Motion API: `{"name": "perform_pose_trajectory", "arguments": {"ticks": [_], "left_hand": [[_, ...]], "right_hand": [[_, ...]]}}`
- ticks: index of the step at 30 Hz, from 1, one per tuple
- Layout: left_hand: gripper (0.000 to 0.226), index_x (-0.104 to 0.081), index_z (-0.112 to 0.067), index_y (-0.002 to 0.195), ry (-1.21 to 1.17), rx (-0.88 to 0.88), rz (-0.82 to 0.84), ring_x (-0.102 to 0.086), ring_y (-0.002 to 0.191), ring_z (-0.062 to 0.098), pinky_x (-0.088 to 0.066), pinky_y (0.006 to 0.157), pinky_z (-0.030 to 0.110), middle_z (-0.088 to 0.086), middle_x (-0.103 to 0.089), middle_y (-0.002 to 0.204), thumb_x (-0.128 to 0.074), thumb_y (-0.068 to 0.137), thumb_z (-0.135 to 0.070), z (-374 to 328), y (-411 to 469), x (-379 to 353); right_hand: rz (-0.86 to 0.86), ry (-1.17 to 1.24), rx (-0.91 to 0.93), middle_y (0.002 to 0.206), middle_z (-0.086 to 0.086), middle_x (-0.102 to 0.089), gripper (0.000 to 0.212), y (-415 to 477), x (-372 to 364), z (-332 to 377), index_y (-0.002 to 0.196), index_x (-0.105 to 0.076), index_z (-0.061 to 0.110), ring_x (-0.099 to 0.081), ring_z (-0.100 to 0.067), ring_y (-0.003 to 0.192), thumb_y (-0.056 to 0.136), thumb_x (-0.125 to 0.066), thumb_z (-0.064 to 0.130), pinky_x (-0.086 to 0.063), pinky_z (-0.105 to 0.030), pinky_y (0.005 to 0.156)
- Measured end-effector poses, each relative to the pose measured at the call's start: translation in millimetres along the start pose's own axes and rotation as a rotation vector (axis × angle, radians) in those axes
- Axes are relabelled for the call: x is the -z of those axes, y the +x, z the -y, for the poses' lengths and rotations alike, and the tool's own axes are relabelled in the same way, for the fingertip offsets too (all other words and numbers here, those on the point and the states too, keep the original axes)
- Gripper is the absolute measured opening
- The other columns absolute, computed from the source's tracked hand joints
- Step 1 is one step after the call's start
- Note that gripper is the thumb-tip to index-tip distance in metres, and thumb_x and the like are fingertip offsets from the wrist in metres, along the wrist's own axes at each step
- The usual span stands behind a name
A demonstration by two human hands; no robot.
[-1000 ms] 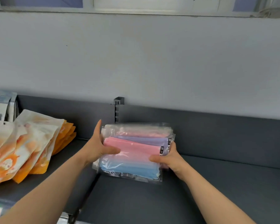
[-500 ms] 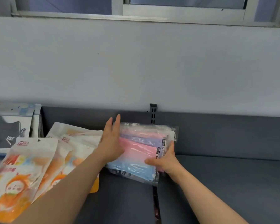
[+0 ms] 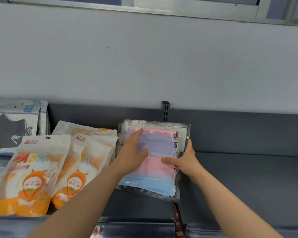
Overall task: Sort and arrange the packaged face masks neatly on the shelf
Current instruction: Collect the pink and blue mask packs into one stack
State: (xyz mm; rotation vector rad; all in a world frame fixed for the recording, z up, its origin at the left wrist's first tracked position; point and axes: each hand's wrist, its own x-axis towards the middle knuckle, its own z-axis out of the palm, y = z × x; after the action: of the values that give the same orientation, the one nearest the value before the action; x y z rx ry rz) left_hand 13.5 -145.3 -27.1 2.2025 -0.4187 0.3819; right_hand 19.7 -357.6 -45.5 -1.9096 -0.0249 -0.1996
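the stack of clear mask packs lies on the grey shelf, just right of the orange pouches. the left hand presses flat on top, fingers together; the right hand cups the right edge, thumb on top. it looks light, soft and slippery, so squeezing both side edges seems safest.

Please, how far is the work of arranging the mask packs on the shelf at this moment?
Done: the orange cartoon packs lie in a row on the shelf, dark mask boxes behind them. In hand: the clear pastel packs lie on the shelf beside the orange ones, left hand flat on top, right hand at the right edge. Left: square the stack; the right side holds no packs.
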Motion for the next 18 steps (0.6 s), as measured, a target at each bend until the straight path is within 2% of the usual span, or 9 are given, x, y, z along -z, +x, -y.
{"name": "perform_pose_trajectory", "arguments": {"ticks": [4, 7, 9, 12, 15, 18], "left_hand": [[0.06, -0.031, -0.03, 0.15, -0.032, 0.028, -0.075, -0.037, 0.13, -0.001, -0.029, 0.102, 0.018, -0.016, -0.04, 0.149, -0.056, 0.096, -0.02, -8.1, -38.1, 7.9], [0.048, -0.041, -0.042, 0.139, -0.089, 0.035, -0.119, -0.044, 0.122, -0.009, -0.034, 0.103, 0.018, -0.026, -0.048, 0.136, -0.055, 0.097, -0.023, -10.3, -72.1, 14.2], [0.044, -0.044, -0.051, 0.128, -0.099, 0.042, -0.144, -0.048, 0.117, -0.014, -0.035, 0.097, 0.009, -0.034, -0.051, 0.128, -0.056, 0.096, -0.024, -9.6, -95.2, 18.5], [0.042, -0.051, -0.048, 0.127, -0.136, 0.095, -0.195, -0.05, 0.113, -0.016, -0.04, 0.087, 0.0, -0.031, -0.058, 0.121, -0.059, 0.095, -0.022, -3.1, -127.8, 27.0], [0.041, -0.054, -0.039, 0.13, -0.145, 0.155, -0.234, -0.053, 0.11, -0.015, -0.043, 0.083, 0.002, -0.027, -0.061, 0.12, -0.06, 0.095, -0.02, 5.9, -154.5, 41.2], [0.039, -0.055, -0.038, 0.128, -0.15, 0.191, -0.272, -0.055, 0.11, -0.011, -0.046, 0.083, 0.007, -0.023, -0.062, 0.118, -0.061, 0.095, -0.017, 13.1, -170.6, 60.3]], "right_hand": [[-0.071, -0.03, 0.053, 0.162, 0.005, 0.0, 0.13, -28.4, 1.8, 11.4, 0.154, 0.004, 0.025, -0.008, -0.02, 0.148, 0.063, -0.088, 0.042, -0.02, -0.047, 0.118], [-0.063, -0.055, 0.122, 0.16, 0.013, -0.005, 0.111, -58.3, -3.0, 18.5, 0.153, -0.007, 0.029, -0.012, -0.015, 0.147, 0.072, -0.081, 0.043, -0.023, -0.044, 0.117], [-0.009, -0.068, 0.153, 0.158, 0.017, -0.011, 0.097, -76.8, -11.2, 20.5, 0.151, -0.014, 0.033, -0.017, -0.011, 0.144, 0.077, -0.076, 0.045, -0.025, -0.037, 0.114], [0.079, -0.129, 0.178, 0.157, 0.02, -0.013, 0.085, -100.4, -33.2, 22.5, 0.15, -0.019, 0.035, -0.018, -0.007, 0.143, 0.083, -0.069, 0.047, -0.023, -0.031, 0.112], [0.128, -0.138, 0.184, 0.154, 0.018, -0.021, 0.079, -119.3, -60.0, 27.4, 0.15, -0.022, 0.033, -0.021, -0.003, 0.139, 0.085, -0.067, 0.046, -0.022, -0.023, 0.107], [0.181, -0.125, 0.157, 0.153, 0.018, -0.024, 0.077, -132.5, -81.1, 33.9, 0.148, -0.023, 0.034, -0.023, -0.003, 0.137, 0.086, -0.066, 0.045, -0.024, -0.022, 0.104]]}}
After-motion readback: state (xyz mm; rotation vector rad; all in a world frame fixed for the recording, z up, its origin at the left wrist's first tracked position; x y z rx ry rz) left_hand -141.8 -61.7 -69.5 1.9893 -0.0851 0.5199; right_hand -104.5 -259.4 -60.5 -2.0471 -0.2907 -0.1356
